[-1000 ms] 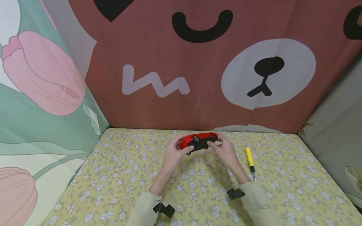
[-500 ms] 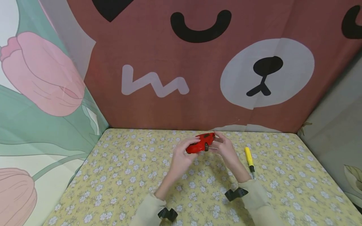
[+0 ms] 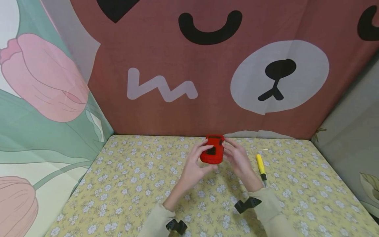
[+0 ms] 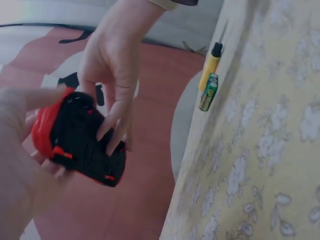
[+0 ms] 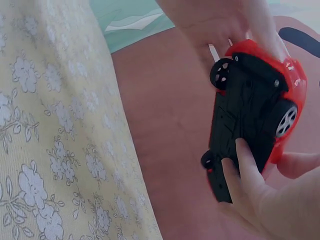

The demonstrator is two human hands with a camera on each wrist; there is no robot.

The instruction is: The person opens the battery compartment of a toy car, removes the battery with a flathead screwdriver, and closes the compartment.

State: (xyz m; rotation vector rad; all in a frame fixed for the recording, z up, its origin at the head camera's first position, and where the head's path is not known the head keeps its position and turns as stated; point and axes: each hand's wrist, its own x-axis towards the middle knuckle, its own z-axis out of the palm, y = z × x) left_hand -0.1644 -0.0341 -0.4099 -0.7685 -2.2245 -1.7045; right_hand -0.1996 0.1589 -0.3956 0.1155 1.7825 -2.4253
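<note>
A red toy car [image 3: 215, 154] is held up over the far part of the table, one end facing the head camera. My left hand [image 3: 192, 168] grips it from the left, fingers lying over its red body. From the right, my right hand [image 3: 239, 158] pinches it: in the right wrist view two fingers [image 5: 245, 170] press on the black underside [image 5: 239, 117] and the thumb lies along the red side. Both wrist views show the flat underside; wheels [image 5: 286, 119] appear in the right one.
A screwdriver [image 3: 260, 166] with a yellow handle lies to the right of my right hand. Green batteries [image 4: 209, 92] stand beside it in the left wrist view. Flowered cloth [image 3: 133, 184] covers the table, and a brown bear-print curtain [image 3: 154, 118] hangs behind.
The toy car has turned from underside facing the head camera, through its side, to end-on with the roof showing. My left hand has shifted right, and its fingers now lie over the body.
</note>
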